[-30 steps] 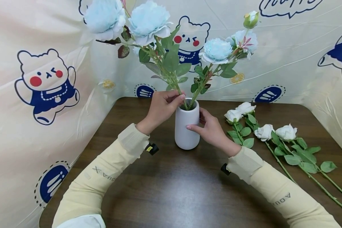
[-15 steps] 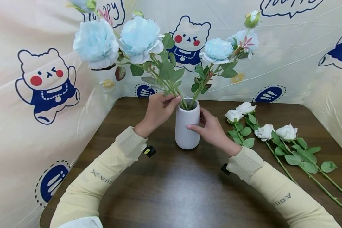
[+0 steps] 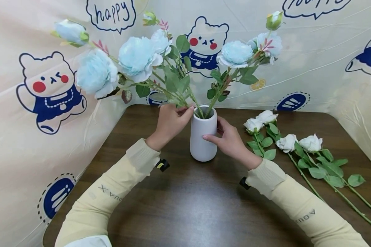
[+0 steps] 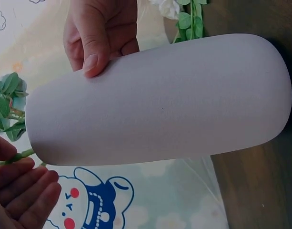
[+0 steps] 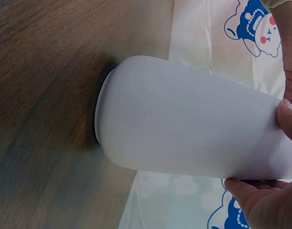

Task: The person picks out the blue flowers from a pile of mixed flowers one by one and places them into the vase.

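A white vase (image 3: pixel 203 139) stands upright on the dark wooden table (image 3: pixel 185 206). It holds two branches of pale blue flowers: one (image 3: pixel 136 58) leans left, the other (image 3: pixel 236 55) leans right. My left hand (image 3: pixel 172 120) pinches the left branch's stem (image 4: pixel 15 156) just beside the vase's (image 4: pixel 160 102) mouth. My right hand (image 3: pixel 227 137) grips the vase (image 5: pixel 184 121) from the right, thumb across its front.
Several white roses (image 3: pixel 285 142) with long green stems lie on the table to the right of the vase. A cream cloth (image 3: pixel 49 89) printed with cartoon bears closes in the table at the back and on both sides.
The left branch of blue flowers has tilted down and to the left, with my left hand still on its stem. The right hand and the vase have stayed put.
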{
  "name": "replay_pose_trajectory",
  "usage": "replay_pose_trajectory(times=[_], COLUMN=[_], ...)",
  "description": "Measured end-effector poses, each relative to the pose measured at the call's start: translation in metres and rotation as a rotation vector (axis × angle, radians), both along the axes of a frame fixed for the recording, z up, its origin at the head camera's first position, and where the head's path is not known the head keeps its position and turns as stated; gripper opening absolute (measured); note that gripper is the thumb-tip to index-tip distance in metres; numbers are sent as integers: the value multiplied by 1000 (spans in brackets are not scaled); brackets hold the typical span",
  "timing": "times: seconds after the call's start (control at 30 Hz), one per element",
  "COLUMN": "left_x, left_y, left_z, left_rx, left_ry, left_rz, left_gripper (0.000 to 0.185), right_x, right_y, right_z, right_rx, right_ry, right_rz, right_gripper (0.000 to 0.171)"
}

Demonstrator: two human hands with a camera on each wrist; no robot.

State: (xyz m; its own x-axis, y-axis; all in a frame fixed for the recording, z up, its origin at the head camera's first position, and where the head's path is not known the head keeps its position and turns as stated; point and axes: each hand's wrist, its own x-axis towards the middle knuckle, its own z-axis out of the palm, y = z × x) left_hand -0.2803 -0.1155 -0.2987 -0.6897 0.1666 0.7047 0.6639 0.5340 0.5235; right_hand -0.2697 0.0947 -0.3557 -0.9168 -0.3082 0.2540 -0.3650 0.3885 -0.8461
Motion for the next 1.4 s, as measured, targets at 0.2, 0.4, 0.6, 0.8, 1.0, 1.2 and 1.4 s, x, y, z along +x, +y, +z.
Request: replay_pose_trajectory(times=[0.2, 0.4, 0.6, 0.8, 1.0, 1.2, 1.4], left_x=[-2, -4, -1, 0, 0, 0, 1], left_y=[3, 6, 9, 10, 11, 12, 10], left_z=[3, 4, 4, 4, 3, 1, -1], left_rx=[-9, -60, -116, -154, -176, -173, -147], left_ry=[-57, -95, -185, -262, -292, -317, -335], left_rz=[15, 19, 55, 91, 112, 93, 64], left_gripper=[15, 10, 32, 47, 50, 50, 50], right_x=[-1, -1, -1, -1, -1, -1, 0], right_y=[0, 0, -1, -1, 0, 0, 0], right_z=[-1, 0, -1, -1, -1, -1, -1], right_rx=[-6, -8, -5, 12, 20, 17, 20], right_ry=[5, 0, -2, 14, 5, 0, -10], right_rz=[1, -1, -3, -12, -17, -13, -16], right_gripper=[78, 77, 78, 79, 80, 80, 80])
